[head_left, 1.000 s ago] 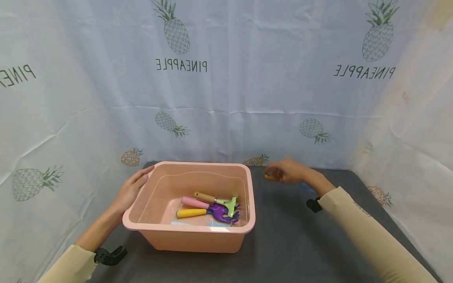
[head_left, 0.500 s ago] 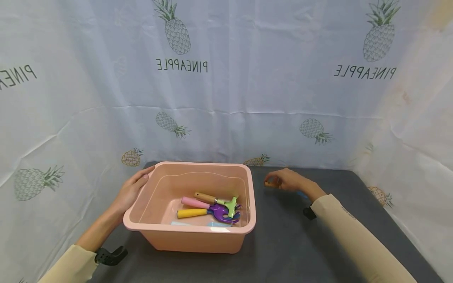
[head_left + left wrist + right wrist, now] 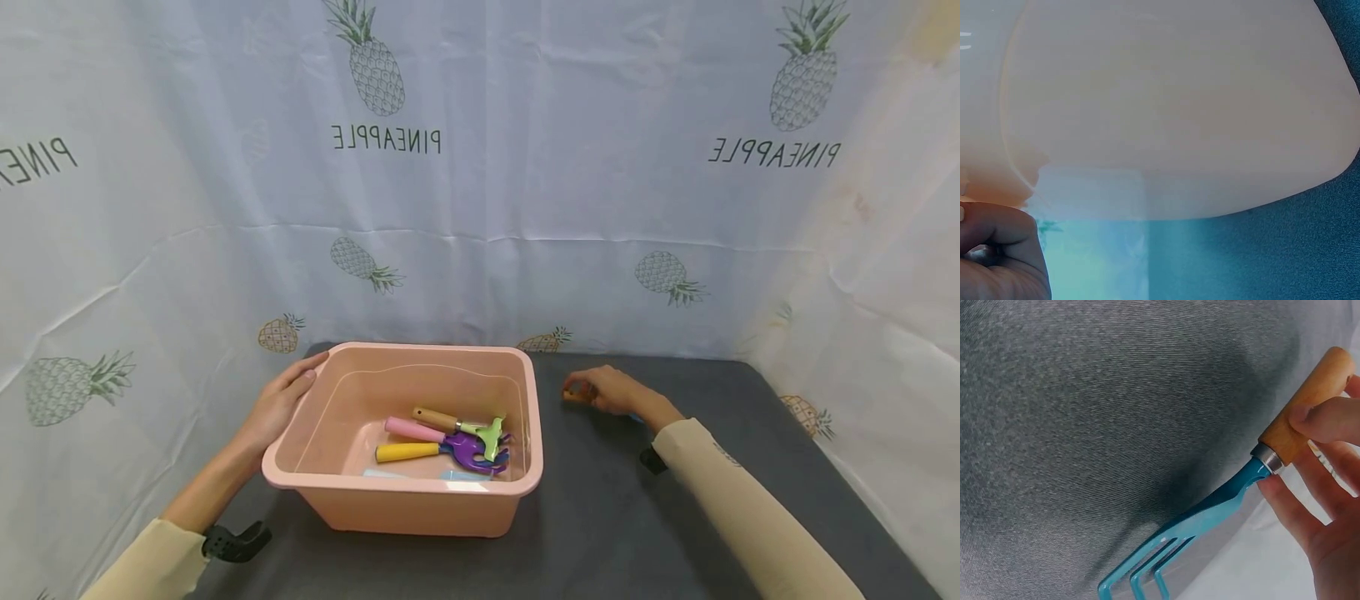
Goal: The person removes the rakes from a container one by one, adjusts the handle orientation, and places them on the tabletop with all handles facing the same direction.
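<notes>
My left hand (image 3: pixel 272 406) grips the left rim of a peach-pink plastic basin (image 3: pixel 408 510); in the left wrist view, curled fingers (image 3: pixel 997 234) show at its edge. To the right of the basin, my right hand (image 3: pixel 613 390) pinches the wooden handle of a small garden hand rake (image 3: pixel 1210 511). Its blue head has curved tines and slants down to the lower left in the right wrist view. Close over the dark table, the rake is mostly covered by the hand in the head view.
Inside the basin lie a wooden-handled tool with a green head (image 3: pixel 489 437), a pink handle (image 3: pixel 414 429), a yellow handle (image 3: pixel 407 452) and a purple tool head (image 3: pixel 467 450). Pale blue pieces (image 3: pixel 465 476) show near its front wall. A pineapple-print curtain (image 3: pixel 480 192) surrounds the dark table (image 3: pixel 637 533).
My right hand has lowered towards the table with the hand rake in it, and its forearm has shifted left. The left hand and the basin have stayed in place.
</notes>
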Tool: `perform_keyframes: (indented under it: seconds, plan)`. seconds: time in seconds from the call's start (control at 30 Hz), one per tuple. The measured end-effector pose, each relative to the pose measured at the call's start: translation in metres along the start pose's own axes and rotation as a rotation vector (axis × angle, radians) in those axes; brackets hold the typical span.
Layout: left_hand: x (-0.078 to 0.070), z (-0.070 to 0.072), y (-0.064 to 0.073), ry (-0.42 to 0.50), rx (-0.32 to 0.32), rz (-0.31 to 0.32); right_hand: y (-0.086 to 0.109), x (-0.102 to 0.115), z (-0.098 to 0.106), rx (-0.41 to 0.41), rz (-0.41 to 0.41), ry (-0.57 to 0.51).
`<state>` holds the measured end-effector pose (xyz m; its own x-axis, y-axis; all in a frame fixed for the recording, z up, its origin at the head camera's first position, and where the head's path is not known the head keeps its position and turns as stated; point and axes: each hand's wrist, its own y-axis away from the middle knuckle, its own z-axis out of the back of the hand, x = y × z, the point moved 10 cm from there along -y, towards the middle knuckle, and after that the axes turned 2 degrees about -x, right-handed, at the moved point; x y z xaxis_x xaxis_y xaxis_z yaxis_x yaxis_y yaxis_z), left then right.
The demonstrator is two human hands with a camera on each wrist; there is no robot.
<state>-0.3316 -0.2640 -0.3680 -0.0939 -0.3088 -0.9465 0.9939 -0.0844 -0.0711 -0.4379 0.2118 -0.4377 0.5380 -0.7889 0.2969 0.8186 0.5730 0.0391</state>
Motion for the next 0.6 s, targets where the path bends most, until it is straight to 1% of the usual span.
perform_keyframes:
  seconds: [0.17,0.43,0.6]
  plan:
    - [0.001,0.000,-0.001,0.001,-0.008,0.000,-0.002,-0.004,-0.003,-0.009,-0.009,0.018]
    - [0.001,0.001,-0.001,0.001,-0.010,0.003,-0.004,-0.005,-0.012,0.035,-0.037,0.055]
    - [0.002,0.000,0.000,0.003,-0.008,0.006,-0.005,-0.005,-0.014,0.043,-0.040,0.063]
